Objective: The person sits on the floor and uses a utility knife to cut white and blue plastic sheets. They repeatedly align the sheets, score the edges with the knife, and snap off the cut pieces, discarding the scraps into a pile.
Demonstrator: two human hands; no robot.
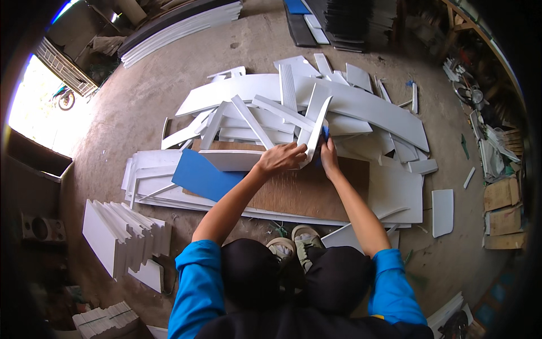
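My left hand is closed on the edge of a white foam board piece, which extends to the left. A narrow curved white strip rises between my hands and seems joined to or touching that piece; I cannot tell which. My right hand is closed around a small blue object, pressed close to the strip; its kind is mostly hidden by my fingers. Beneath both hands lies a brown wooden board, with white crumbs on it. A blue sheet sits under the left end of the foam piece.
Beyond my hands, white offcuts lie heaped with a long curved panel. Large white sheets support the brown board. A stack of cut white boards stands at the left. Cardboard bundles line the right; dark sheets lie far off.
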